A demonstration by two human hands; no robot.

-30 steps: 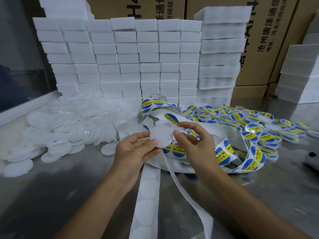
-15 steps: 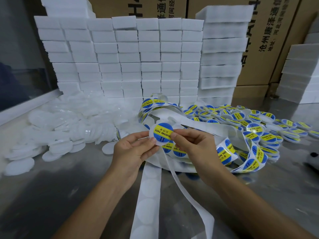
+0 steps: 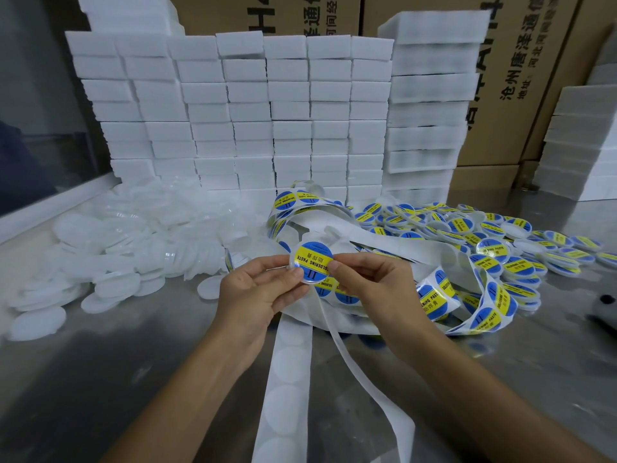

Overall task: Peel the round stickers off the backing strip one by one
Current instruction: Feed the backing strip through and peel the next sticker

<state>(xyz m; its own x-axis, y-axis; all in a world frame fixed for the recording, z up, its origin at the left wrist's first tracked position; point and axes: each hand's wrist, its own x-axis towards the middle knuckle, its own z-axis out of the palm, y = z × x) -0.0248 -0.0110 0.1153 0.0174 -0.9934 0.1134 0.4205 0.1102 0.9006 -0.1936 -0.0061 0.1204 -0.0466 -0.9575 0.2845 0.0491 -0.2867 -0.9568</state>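
A round white lid [image 3: 313, 261] carrying a blue and yellow "SOLDERING PASTE" sticker is held up at the centre of the head view. My left hand [image 3: 257, 292] pinches its left edge and my right hand [image 3: 374, 285] pinches its right edge with thumb and forefinger. Beneath my hands lies the white backing strip [image 3: 437, 295], coiled loosely, with several blue and yellow stickers still on it. Its peeled, bare end [image 3: 287, 379] trails toward me over the metal table.
A heap of plain white lids [image 3: 110, 248] lies at the left. A pile of stickered lids [image 3: 494, 242] spreads at the right. Stacked white foam blocks [image 3: 253, 115] and cardboard boxes [image 3: 521, 78] wall off the back. A dark object [image 3: 604, 305] sits at the right edge.
A second ago the lid in my hands showed a plain white face. A sticker now covers it, and my fingers have shifted to its edges.
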